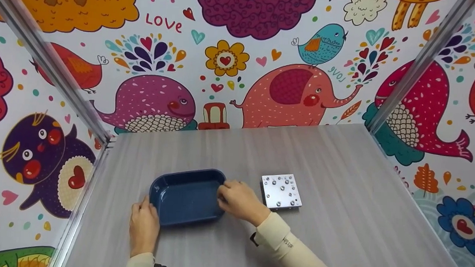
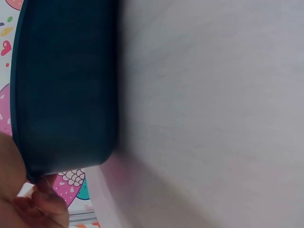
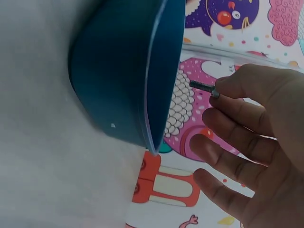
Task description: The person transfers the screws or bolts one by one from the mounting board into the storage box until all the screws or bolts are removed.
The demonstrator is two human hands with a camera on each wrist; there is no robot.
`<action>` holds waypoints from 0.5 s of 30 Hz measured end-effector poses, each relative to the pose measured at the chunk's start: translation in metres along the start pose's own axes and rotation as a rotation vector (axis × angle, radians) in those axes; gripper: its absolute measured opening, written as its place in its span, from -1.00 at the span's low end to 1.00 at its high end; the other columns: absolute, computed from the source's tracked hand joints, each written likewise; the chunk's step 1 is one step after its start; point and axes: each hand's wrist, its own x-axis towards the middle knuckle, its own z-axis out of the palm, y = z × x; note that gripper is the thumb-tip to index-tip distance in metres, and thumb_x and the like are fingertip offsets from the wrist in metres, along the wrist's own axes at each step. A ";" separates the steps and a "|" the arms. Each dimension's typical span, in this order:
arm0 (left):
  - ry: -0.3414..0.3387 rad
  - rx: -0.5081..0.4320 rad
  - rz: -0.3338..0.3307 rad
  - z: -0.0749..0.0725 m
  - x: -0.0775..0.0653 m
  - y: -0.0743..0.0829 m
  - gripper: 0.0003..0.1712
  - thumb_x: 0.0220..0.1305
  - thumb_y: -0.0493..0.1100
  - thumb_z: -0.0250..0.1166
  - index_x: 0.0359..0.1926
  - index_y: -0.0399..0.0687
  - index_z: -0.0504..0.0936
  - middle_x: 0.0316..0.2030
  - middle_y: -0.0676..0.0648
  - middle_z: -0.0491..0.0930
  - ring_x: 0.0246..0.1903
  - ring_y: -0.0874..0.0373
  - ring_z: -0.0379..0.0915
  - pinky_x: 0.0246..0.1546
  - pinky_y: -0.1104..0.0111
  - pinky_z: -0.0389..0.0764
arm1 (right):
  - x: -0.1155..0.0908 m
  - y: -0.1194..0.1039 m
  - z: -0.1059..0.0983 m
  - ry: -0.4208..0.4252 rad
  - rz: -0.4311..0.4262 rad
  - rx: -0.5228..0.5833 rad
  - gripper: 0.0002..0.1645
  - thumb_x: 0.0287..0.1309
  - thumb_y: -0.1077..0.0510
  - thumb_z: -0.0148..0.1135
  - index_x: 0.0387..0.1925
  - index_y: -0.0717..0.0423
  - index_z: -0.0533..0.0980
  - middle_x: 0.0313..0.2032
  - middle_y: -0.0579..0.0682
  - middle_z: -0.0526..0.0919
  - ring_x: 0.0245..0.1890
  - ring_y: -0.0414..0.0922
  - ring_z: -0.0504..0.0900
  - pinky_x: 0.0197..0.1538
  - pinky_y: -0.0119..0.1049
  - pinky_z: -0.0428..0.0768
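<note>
A dark blue rectangular tray point(image 1: 187, 201) with raised walls stands on the table. My left hand point(image 1: 144, 225) grips its left end; in the left wrist view the thumb and fingers hold the rim of the tray point(image 2: 66, 95) at a corner. Over the tray's right end is my right hand point(image 1: 239, 198). In the right wrist view, thumb and index finger of that hand point(image 3: 251, 128) pinch a small metal screw point(image 3: 203, 87) by its head, its threaded shaft pointing over the tray. The other fingers are spread, touching nothing.
To the right of the tray lies a square silver metal block point(image 1: 282, 191) with several screws in its top. The grey wood-grain table point(image 1: 331, 164) is bordered by walls with cartoon animals, and metal posts point(image 1: 405, 72) stand at the corners.
</note>
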 end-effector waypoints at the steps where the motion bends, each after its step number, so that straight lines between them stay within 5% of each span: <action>1: 0.003 0.000 0.004 0.001 0.000 0.000 -0.58 0.43 -0.38 0.10 0.24 -0.53 0.46 -0.08 -0.50 0.45 -0.10 -0.41 0.47 -0.04 -0.16 0.48 | 0.000 -0.001 0.001 -0.002 -0.002 0.000 -0.89 0.16 0.06 0.39 -0.34 -0.01 0.62 -0.39 -0.13 0.57 -0.39 -0.15 0.59 -0.34 -0.20 0.56; 15: 0.000 0.019 0.027 0.000 -0.002 -0.001 -0.57 0.42 -0.40 0.11 0.24 -0.54 0.44 -0.11 -0.50 0.45 -0.16 -0.40 0.49 -0.11 -0.16 0.50 | -0.014 0.015 -0.006 0.027 0.019 0.021 -0.90 0.15 0.12 0.40 -0.31 0.03 0.63 -0.34 -0.10 0.62 -0.33 -0.11 0.60 -0.30 -0.17 0.58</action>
